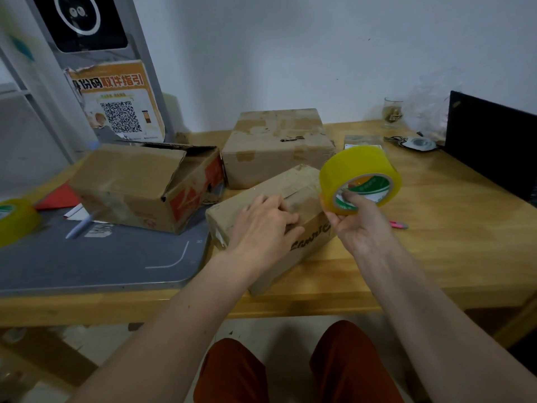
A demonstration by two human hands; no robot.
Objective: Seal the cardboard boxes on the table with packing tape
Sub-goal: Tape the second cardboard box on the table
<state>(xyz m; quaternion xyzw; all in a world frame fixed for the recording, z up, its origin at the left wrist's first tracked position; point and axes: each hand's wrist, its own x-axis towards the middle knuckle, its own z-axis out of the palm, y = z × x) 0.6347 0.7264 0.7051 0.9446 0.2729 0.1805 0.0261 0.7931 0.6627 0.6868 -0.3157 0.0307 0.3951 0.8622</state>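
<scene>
A small cardboard box (293, 184) lies at the middle of the wooden table (436, 242), its top flaps closed. My left hand (261, 222) rests on its top with fingers spread over the seam. My right hand (360, 225) holds a yellow tape roll (357, 167) just above the box's right end, fingers hooked through the core. An open box (139, 181) with a raised flap stands to the left. A third, closed box (276, 144) with old tape marks sits behind.
A grey mat (101, 257) covers the table's left part, with a pen (80, 225) on it and a second yellow tape roll (14, 219) at the far left. A pink pen (398, 224), keys (415, 142), a glass (393, 112) and a black laptop (494, 146) lie on the right.
</scene>
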